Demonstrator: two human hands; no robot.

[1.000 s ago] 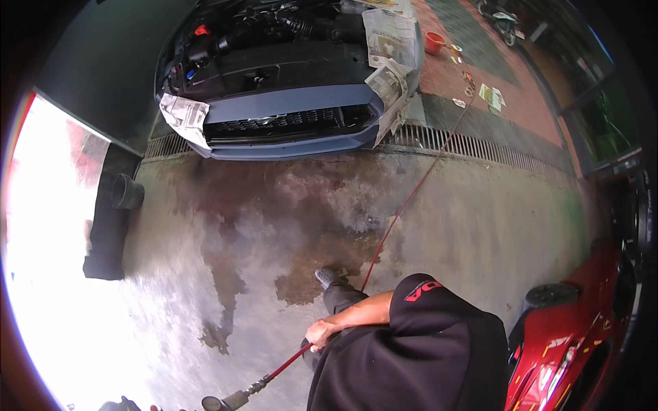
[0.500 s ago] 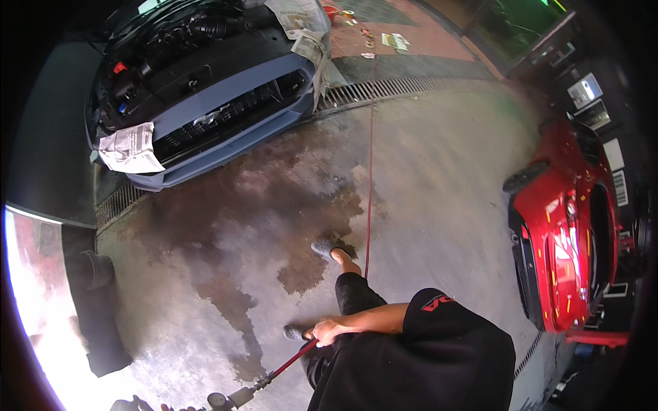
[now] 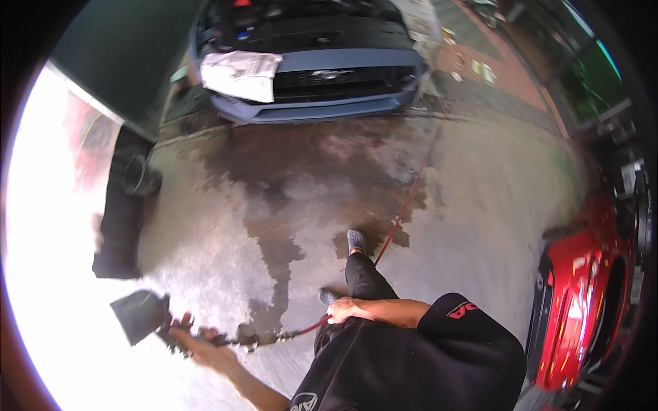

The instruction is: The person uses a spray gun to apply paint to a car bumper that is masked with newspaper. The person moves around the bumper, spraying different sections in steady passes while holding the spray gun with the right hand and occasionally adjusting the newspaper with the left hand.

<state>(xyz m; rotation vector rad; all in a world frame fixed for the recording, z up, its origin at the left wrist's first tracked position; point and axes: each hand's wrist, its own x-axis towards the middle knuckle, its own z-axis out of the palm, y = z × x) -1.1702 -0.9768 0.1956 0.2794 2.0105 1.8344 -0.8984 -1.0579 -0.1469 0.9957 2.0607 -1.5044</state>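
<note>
The left hand [image 3: 199, 348] grips the spray gun [image 3: 152, 317] (blur obscures the exact finger spread). The right hand [image 3: 340, 309] has its fingers curled around the red hose [image 3: 312, 327].

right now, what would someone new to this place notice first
Probably the blue car at the top, its engine bay exposed and paper over its front. Next, the red car at the right edge. Then, at lower left, the spray gun in the left hand, with a red hose in the right hand.
</note>
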